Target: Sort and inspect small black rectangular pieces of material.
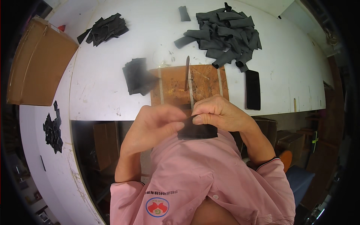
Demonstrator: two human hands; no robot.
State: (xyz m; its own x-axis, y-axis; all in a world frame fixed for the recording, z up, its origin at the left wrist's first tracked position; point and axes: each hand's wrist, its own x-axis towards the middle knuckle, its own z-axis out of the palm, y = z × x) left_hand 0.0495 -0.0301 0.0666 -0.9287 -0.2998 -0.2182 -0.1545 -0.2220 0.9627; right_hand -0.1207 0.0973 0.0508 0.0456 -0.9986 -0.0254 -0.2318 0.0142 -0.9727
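Close to my body, at the table's near edge, hangs a flat black fabric piece [199, 131]. My right hand [216, 112] pinches its upper edge between thumb and bent fingers. At its upper left corner is my left hand [157, 125], slightly blurred, with thumb and curled fingers closed at the fabric. What lies under the fingertips is partly hidden. Just beyond my hands is a worn brown board [172, 88] with pale strips, and a slim brown stick [187, 73] is over it. A stack of flat black fabric pieces [137, 77] lies beside the board's left edge.
A heap of dark grey rolled fabric tubes [228, 33] covers the far right, with one lone piece [184, 14] beside it. A black phone-like slab [252, 90] lies right. More black pieces [107, 29] sit far left, near a cardboard box [41, 62]; another pile [53, 129] is lower left.
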